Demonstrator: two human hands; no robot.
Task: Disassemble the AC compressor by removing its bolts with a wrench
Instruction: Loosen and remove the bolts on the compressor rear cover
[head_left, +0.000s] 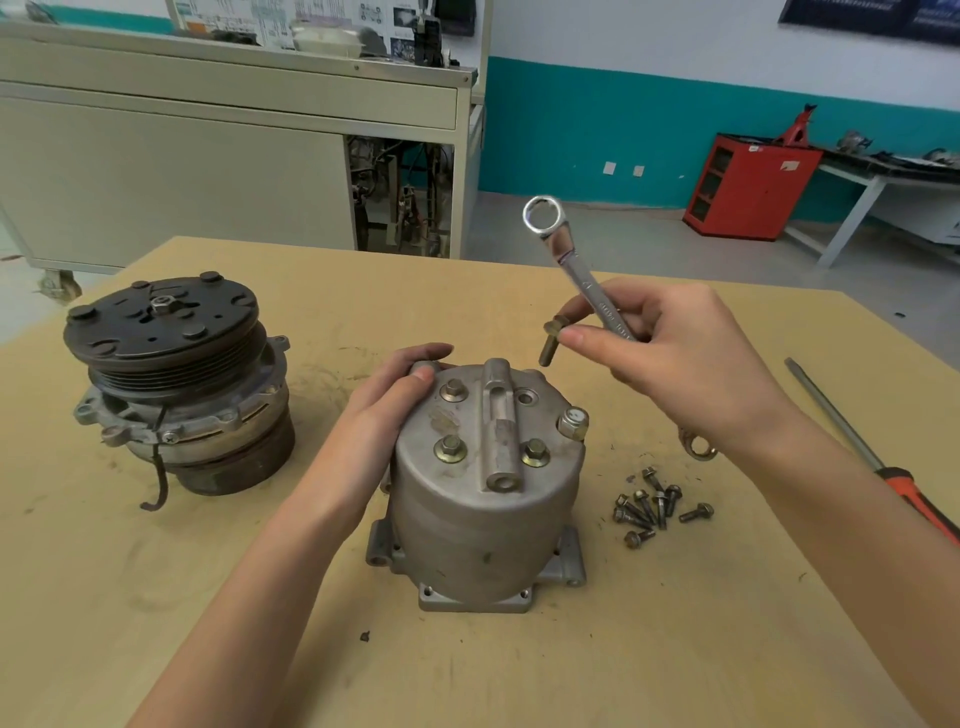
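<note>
On the near part of the wooden table (519, 649) the compressor housing (483, 499) is stood upright, end cap up, with a heap of loose bolts (652, 506) lying just beside it to the right. The cap's far left rim is gripped by the curled fingers of the left hand (384, 395). Above the cap, a freed bolt (549, 340) is pinched between thumb and forefinger of the right hand (675, 364), head up and shank pointing down. The ring wrench (576, 265) is clasped in the same hand, its long axis slanting up and away to the left, ring end topmost. One bolt-removal step appears complete: next, the bolt is to be laid aside and the ring seated on one of three seated bolts (451, 449). The clutch half (176, 384) stands well apart, far left.
</note>
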